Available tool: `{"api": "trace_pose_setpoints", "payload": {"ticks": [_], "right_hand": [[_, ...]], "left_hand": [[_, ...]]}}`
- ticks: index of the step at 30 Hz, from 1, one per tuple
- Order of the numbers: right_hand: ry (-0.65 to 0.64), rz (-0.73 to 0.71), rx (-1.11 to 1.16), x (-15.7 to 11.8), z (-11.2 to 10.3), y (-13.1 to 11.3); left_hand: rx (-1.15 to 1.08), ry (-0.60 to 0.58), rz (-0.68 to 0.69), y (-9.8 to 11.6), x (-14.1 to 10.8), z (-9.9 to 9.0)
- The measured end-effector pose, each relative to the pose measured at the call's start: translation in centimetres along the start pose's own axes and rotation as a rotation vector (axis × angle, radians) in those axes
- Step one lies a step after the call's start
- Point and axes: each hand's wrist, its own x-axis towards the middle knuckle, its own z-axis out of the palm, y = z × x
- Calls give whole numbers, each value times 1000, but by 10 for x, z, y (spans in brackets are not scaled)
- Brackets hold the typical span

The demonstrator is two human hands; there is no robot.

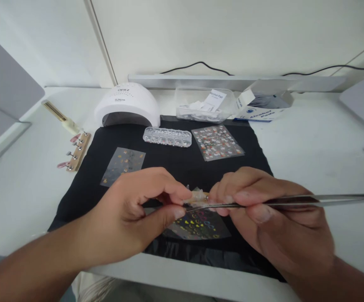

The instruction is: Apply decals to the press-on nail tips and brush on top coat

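My right hand (pixel 276 209) grips metal tweezers (pixel 295 201), whose tips reach left to the fingertips of my left hand (pixel 147 209). Between the two hands is a small pale, clear piece (pixel 198 195) with a metal end. The thumb and forefinger of my left hand are pinched at its left side; what exactly they hold is too small to tell. Fingers of my right hand touch the piece's right side. Below the hands, a clear sheet with yellow and coloured hearts (pixel 197 224) lies on the black cloth (pixel 175 161), partly covered by them.
On the cloth are a clear gem case (pixel 167 137), a floral sticker sheet (pixel 218 142) and a gold-flecked sheet (pixel 123 165). Behind stand a white lamp (pixel 127 102), a plastic tub (pixel 182 109) and an alcohol pad box (pixel 263 105). A wooden stand (pixel 78 153) is left.
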Motion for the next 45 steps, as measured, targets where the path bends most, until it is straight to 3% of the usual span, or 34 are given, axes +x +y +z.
{"api": "trace_pose_setpoints", "payload": {"ticks": [12,20,29,45], "right_hand": [[15,-1,23,5,0,-3],[45,-35,167,7,-1,-3],[-131,-44,70,0,4,-16],[-158,-35,94,-4,2,-4]], "left_hand": [[-16,37,-13,-2,3,2],[-24,37,45,-6,-1,1],[-62,141,17,-6,5,6],[-97,188,-46,-5,9,4]]}}
